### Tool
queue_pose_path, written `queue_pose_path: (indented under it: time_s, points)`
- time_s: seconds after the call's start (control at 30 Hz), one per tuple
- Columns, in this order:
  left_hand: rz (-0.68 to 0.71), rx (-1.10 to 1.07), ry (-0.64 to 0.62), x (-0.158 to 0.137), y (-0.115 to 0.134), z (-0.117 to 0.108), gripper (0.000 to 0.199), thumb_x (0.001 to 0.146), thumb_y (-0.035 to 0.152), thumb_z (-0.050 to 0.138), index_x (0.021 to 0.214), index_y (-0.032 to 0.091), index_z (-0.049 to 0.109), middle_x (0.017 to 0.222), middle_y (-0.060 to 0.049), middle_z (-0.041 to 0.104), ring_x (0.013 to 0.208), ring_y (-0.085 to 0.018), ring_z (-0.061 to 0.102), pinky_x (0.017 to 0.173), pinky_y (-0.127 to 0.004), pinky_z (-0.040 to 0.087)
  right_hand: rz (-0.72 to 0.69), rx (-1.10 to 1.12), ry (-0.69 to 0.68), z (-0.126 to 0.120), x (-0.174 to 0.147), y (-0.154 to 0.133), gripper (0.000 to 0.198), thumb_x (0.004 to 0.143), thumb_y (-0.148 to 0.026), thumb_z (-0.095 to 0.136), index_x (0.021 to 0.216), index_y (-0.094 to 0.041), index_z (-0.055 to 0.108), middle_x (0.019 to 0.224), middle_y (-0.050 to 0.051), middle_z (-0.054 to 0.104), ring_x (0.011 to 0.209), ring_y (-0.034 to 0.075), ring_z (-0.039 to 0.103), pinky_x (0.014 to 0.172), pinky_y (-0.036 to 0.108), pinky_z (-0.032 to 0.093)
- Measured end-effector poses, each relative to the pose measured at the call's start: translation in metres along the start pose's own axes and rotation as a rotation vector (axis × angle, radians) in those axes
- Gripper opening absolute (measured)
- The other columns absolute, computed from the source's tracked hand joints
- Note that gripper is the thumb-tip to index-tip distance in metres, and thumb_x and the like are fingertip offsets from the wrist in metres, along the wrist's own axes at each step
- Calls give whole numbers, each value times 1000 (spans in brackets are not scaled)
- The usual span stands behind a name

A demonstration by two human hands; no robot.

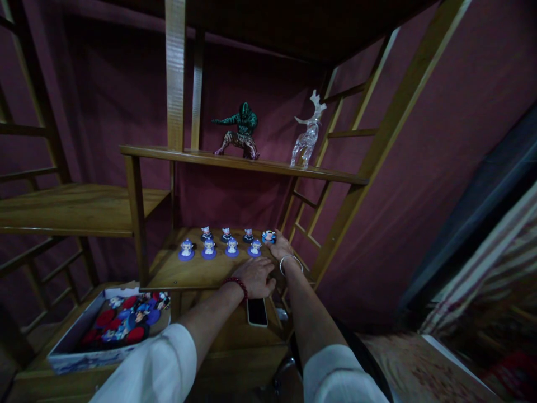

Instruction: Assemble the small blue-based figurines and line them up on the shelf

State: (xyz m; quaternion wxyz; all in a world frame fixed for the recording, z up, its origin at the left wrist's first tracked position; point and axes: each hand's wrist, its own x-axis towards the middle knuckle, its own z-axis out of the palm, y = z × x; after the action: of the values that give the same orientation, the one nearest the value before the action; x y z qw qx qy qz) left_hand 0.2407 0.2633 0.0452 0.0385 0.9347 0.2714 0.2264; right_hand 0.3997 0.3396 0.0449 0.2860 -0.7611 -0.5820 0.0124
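My right hand [281, 246] reaches to the back right of the lower wooden shelf [168, 274], its fingers closed on a small blue figurine [269, 237]. My left hand [255, 277] rests palm down at the shelf's front edge with its fingers stretched out, holding nothing. Just beyond its fingertips is a white-and-purple figurine [254, 248] on a round purple base, the rightmost in a front row of similar ones. Behind that row stand three small figurines with dark bases, among them a pink-and-black one [248, 235], in line with the blue figurine.
An open box [62, 358] full of red, blue and black figurines sits at lower left. A phone [257, 312] lies below the shelf edge. On the upper shelf [188, 155] stand a green crouching statue [241, 130] and a clear deer ornament [309, 137]. A slanted post [356, 201] borders the right.
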Motion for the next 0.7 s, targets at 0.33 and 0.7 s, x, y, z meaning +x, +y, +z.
queue_pose_path:
  time_s: [0.33,0.7]
  points:
    - [-12,4,-6,0,-1,0,34,79,32,43,105,13,53,119,-11,53,115,-22,43,99,-37,33,9,41,-31,-3,-2,-4,44,78,-37,55,119,-22,48,113,8,57,102,22,54,84,31,43]
    - [-23,5,-30,1,-2,1,35,80,31,42,107,13,52,122,-12,51,116,-23,41,99,-40,32,17,50,-30,1,1,-2,50,73,-31,57,121,-22,45,110,7,59,105,20,52,86,29,40]
